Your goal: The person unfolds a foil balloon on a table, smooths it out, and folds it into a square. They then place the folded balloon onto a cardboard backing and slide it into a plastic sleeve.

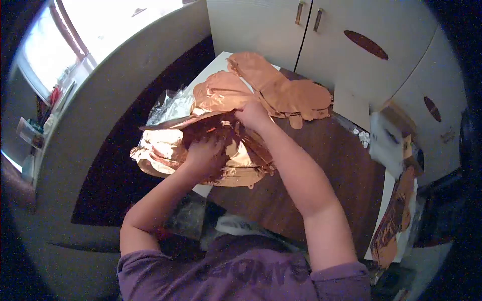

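Note:
Copper-coloured foil sheets (241, 175) lie layered on the left part of the brown table. With thumb and fingers together, my right hand (252, 116) pinches the raised edge of the upper foil. My left hand (207, 154) rests inside the fold on the shiny foil, its fingers spread and partly in shadow. Behind the hands lies another rounded foil piece (221, 90). A flat stack of matte copper foil shapes (286, 90) sits at the back of the table.
Clear plastic wrap (173, 104) lies at the left of the foil. The brown table (331, 165) stands before white cabinets (351, 55). Small white bits (362, 137), an open carton (396, 133) and more copper foil (396, 220) are at the right.

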Tool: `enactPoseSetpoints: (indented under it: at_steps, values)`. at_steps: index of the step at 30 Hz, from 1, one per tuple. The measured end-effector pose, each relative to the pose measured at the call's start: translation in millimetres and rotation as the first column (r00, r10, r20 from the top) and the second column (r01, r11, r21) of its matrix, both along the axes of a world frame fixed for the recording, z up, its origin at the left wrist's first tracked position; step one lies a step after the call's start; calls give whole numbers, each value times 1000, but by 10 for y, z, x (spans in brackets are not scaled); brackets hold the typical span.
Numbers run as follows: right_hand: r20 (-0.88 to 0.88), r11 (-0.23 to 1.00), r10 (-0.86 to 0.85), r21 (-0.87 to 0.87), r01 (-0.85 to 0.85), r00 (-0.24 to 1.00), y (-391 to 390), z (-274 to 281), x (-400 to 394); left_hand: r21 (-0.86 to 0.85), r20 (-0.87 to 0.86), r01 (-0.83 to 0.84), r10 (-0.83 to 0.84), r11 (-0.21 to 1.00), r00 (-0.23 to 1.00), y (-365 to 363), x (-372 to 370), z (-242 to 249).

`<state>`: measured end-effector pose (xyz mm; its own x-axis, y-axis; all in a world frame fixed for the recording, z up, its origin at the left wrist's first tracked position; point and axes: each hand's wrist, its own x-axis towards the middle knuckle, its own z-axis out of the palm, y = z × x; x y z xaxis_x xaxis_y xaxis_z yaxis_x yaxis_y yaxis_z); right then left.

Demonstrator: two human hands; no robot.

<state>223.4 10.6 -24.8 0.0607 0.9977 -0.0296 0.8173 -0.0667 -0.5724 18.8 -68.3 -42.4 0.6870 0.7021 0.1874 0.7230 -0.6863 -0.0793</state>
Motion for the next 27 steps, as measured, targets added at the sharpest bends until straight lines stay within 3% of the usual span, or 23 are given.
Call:
enactPoseSetpoints:
  at_steps: [1, 4, 5, 6, 8, 9, 10, 12, 14, 16, 18, 19, 20, 22, 24, 25, 26, 27]
  values:
    - [12, 997, -76, 30, 75, 997, 31, 98, 58, -439, -79, -240, 229, 866, 970, -67, 64, 322]
    - [-83, 930, -251, 257, 264, 965, 27, 455, 325, -219, 1, -253, 259, 942, 966, -68, 1, 148]
    - [-145, 892, -274, 331, 308, 951, 7, 608, 433, -282, -53, -279, 276, 918, 960, -30, -10, 193]
    - [-154, 877, -278, 361, 316, 948, 14, 734, 544, -469, -70, -288, 290, 835, 954, 18, 20, 399]
    - [-98, 855, -297, 416, 310, 950, 56, 940, 774, -342, -75, -326, 320, 881, 945, 81, -16, 381]
    - [-33, 848, -317, 439, 298, 948, 36, 1005, 876, -447, -101, -369, 364, 815, 926, 275, -23, 367]
    - [-40, 852, -265, 458, 253, 964, -99, 1106, 935, -483, -80, -409, 426, 774, 901, 398, -16, 381]
    - [-48, 852, -156, 498, 159, 987, -482, 1310, 1007, -603, 87, -323, 462, 730, 882, 604, -116, 305]
    - [-178, 848, 33, 526, 67, 984, -997, 1382, 980, -538, 39, -316, 397, 781, 917, 667, -152, 279]
    - [105, 605, 201, 769, -208, 974, -1358, 1229, 1077, -588, -107, -384, 402, 712, 910, 568, 8, 539]
    - [169, 753, 252, 584, -302, 953, -1933, 894, 1306, -432, -51, -296, 305, 852, 951, 772, -57, 112]
    - [179, 761, 349, 519, -389, 920, -2178, 817, 1386, -420, -54, -288, 293, 860, 954, 733, 18, 126]
    - [179, 757, 442, 451, -473, 879, -2407, 745, 1457, -441, -106, -349, 338, 827, 935, 682, 59, 250]
    - [241, 755, 450, 411, -511, 860, -2835, 411, 1603, -473, -210, -457, 408, 753, 889, 625, 76, 514]
    - [420, 796, 384, 301, -525, 822, -3193, 240, 1803, -331, -96, -432, 425, 839, 900, 754, 1, 327]
    - [504, 808, 358, 255, -531, 786, -3337, 204, 1945, -357, -83, -448, 450, 819, 889, 633, 100, 513]
    - [581, 823, 334, 205, -530, 742, -3483, 158, 2084, -235, -10, -444, 455, 864, 890, 525, 238, 578]
    - [611, 870, 299, 140, -472, 733, -3583, 95, 2236, -164, 174, -310, 336, 937, 925, 445, 342, 523]
